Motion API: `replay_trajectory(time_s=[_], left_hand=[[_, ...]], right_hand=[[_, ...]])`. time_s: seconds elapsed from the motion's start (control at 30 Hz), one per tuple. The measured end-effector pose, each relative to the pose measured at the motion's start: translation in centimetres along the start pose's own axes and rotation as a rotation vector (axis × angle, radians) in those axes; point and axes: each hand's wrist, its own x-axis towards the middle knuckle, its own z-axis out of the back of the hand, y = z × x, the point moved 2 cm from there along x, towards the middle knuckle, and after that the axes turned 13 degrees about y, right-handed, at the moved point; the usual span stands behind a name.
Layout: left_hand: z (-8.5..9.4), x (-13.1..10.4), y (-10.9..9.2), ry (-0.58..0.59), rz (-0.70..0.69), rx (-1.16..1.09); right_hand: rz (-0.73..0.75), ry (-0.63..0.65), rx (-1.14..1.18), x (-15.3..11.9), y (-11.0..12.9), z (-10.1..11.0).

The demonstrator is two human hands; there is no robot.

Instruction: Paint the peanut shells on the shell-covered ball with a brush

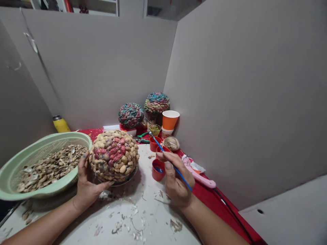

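A ball covered in peanut shells [125, 164] stands in front of me, mostly natural tan with a patch of red and some dark stains. It rests in a shallow dish [129, 178]. My left hand [88, 180] grips the ball's lower left side, thumb along the bottom edge. Between the fingers of my right hand [178, 180] is a blue paintbrush [182, 177], its bristle end pointing up and away over the small red cups. The nearest red cup [158, 173] holds dark blue liquid, close beside my right hand. Two more red cups [154, 146] stand behind it.
A green basket [74, 136] of shells stands left. Behind are two painted shell balls [131, 115], orange cups [170, 119], green-handled pliers [143, 140] and twine [171, 143]. A pink glue gun [201, 177] with a black cord lies right; shell scraps litter the white board [153, 224].
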Motion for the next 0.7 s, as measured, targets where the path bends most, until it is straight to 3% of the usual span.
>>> replay_trajectory(time_s=[0.23, 0.7], left_hand=[[0.1, -0.7, 1.4, 0.015, 0.015, 0.022], [0.0, -0.2, 0.6, 0.078, -0.025, 0.124]], right_hand=[[0.002, -0.002, 0.001, 0.0, 0.1, 0.2], [0.03, 0.011, 0.007, 0.2, 0.8, 0.4]])
